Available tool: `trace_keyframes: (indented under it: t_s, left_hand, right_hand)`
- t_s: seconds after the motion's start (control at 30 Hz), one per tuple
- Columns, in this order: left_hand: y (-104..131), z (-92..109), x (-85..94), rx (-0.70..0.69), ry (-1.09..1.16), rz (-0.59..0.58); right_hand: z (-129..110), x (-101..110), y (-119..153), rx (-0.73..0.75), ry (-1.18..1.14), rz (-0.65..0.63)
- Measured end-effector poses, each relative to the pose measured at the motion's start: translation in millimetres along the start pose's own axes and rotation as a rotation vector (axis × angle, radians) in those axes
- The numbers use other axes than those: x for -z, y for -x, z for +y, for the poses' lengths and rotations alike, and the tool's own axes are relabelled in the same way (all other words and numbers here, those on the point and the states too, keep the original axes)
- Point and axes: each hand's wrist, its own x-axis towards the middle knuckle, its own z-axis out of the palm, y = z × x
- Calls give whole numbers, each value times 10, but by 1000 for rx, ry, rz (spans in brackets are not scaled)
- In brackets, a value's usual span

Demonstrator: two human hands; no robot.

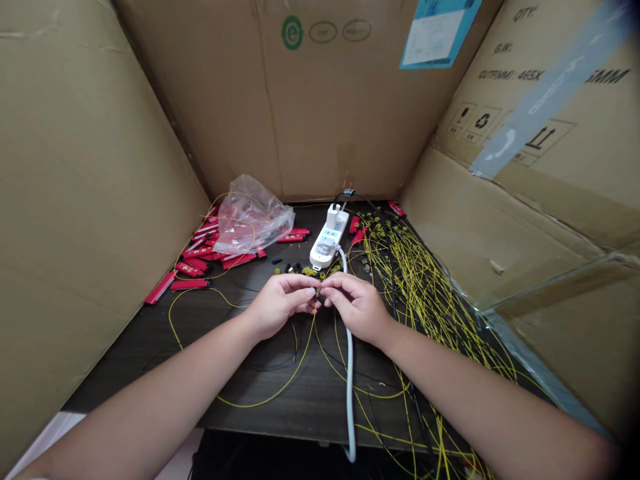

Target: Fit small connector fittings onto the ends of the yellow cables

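My left hand [281, 301] and my right hand [357, 305] meet fingertip to fingertip over the middle of the dark table. Between the pinched fingers is a small part with a thin yellow wire [299, 368] hanging down from it in a loop. The fingers hide most of that part, so its shape cannot be made out. Just beyond the fingertips lie small black pieces and yellow-green bits [310, 271]. A white power strip [329, 239] stands behind them, and its thick white cable [350, 393] passes beside my right hand to the front edge.
Many yellow wires [430, 287] spread in a tangle along the right side. Red packets [193, 267] lie at the left, partly under a clear plastic bag [250, 213]. Cardboard walls [320, 113] enclose the dark table [210, 373] at the back and both sides.
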Motion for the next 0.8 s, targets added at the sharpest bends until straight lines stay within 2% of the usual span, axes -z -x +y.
trace_keyframes:
  t_s: [0.1,0.33,0.63,0.8]
  left_hand:
    - [1,2,3,-10,-6,31]
    - [-46,59,20,-69,6,198]
    - [-49,62,35,-73,6,214]
    - [-31,59,28,-70,-5,189]
  right_hand:
    - [-11,-3,-11,43,14,40]
    - [50,18,-45,229,236,63]
    - [59,36,-65,197,278,96]
    - [95,164,-116,95,392,279]
